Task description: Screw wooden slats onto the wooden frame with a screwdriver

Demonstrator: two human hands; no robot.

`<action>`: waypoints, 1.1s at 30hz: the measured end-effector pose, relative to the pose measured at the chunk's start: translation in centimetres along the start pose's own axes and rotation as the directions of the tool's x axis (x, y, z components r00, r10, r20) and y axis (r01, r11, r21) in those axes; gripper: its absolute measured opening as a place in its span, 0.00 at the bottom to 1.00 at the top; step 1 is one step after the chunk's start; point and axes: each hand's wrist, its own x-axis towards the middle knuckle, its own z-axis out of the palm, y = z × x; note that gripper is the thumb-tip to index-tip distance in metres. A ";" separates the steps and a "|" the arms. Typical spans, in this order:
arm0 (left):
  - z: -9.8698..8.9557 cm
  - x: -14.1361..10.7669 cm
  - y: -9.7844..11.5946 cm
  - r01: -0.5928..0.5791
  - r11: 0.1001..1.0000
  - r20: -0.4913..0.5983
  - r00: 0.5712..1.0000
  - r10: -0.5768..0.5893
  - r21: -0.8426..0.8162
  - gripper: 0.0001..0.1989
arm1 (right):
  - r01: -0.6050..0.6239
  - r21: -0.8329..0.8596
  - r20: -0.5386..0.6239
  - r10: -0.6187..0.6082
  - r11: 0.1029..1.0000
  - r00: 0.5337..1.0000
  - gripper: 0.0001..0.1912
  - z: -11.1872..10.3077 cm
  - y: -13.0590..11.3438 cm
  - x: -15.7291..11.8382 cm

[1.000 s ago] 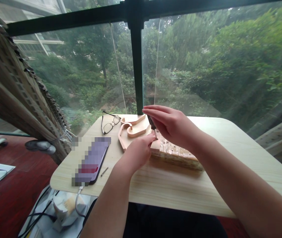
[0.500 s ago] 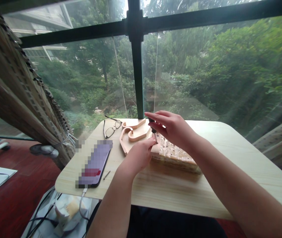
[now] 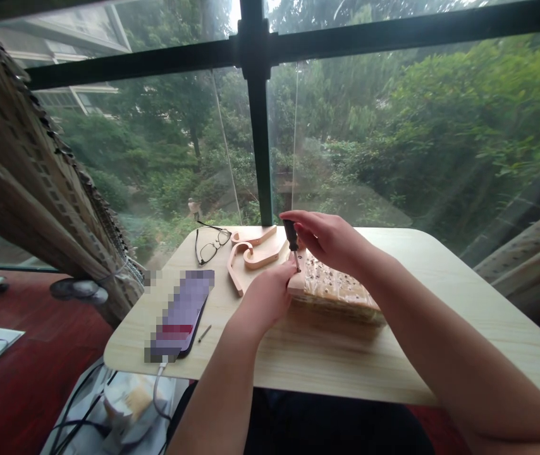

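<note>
- Right, your right hand (image 3: pixel 331 239) is up over the black-handled screwdriver (image 3: pixel 291 232), fingers reaching across the top of its handle; I can't tell whether they close around it.
- Down goes the line of that tool, nearly upright with a slight lean, its metal shaft pointing at the pale wooden bracket (image 3: pixel 296 285) and its tip right beside your left fingertips.
- Over to your left hand (image 3: pixel 268 292): it's low against the bracket, fingertips bunched by the screwdriver's tip, and whether they pinch anything there is hidden from me.
- Under your hands, the bracket's near end sits at the left edge of a plastic-wrapped block (image 3: pixel 341 283) with dark dots across its top; your right forearm cuts across the far corner.
- Out to the left, curved wooden arms (image 3: pixel 235 268) curl over the light wood-grain table (image 3: pixel 422 284), with eyeglasses (image 3: pixel 209 251) just beyond them.
- Nearer you, a loose screw (image 3: pixel 205 333) lies just beside the smartphone (image 3: pixel 182 309), its screen pixelated, a white cable (image 3: pixel 157 392) running off the table's edge.
</note>
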 end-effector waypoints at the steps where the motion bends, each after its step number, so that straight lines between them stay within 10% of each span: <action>1: 0.0 0.0 0.0 -0.007 1.000 0.003 1.000 0.007 0.010 0.19 | 0.007 -0.001 0.001 -0.007 1.000 1.000 0.16 -0.1 -0.1 0.0; 33: 1.1 0.3 -0.8 -0.051 0.998 -0.067 0.996 0.054 0.048 0.16 | -0.025 0.090 -0.004 0.025 0.996 1.000 0.11 -1.6 -0.7 0.3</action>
